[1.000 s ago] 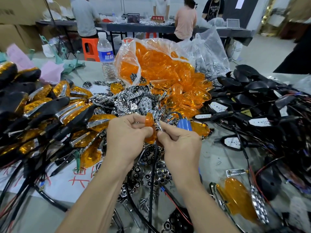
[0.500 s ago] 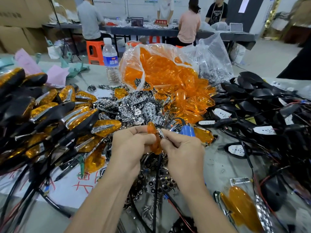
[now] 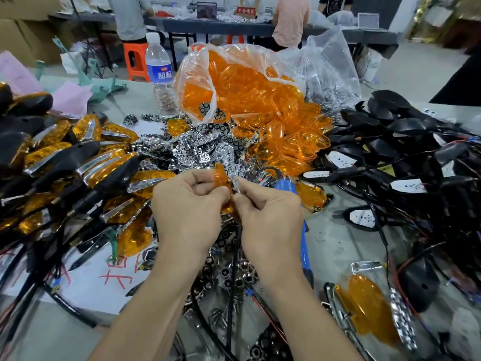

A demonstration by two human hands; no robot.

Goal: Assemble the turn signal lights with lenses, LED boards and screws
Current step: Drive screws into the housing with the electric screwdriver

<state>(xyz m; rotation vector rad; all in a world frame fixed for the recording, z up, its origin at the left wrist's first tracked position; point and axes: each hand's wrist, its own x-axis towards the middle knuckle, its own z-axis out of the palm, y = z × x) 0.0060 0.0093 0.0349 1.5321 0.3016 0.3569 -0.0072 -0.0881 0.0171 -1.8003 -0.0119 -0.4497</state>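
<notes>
A lens [image 3: 220, 177] is gripped by the left hand [image 3: 187, 204], fingers curled, above the heap [image 3: 203, 149]; a chrome strip [image 3: 235, 182] is pinched beside it by the right hand [image 3: 270, 207]. Finished lights [image 3: 78, 157] are piled leftward; many housings [image 3: 403, 126] and bagged lenses [image 3: 247, 95] are not yet assembled.

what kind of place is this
Most likely a small assembly workshop: a bag of orange lenses, heaps of wired black housings and finished lights cover the table, and other workers are at a second table behind.
</notes>
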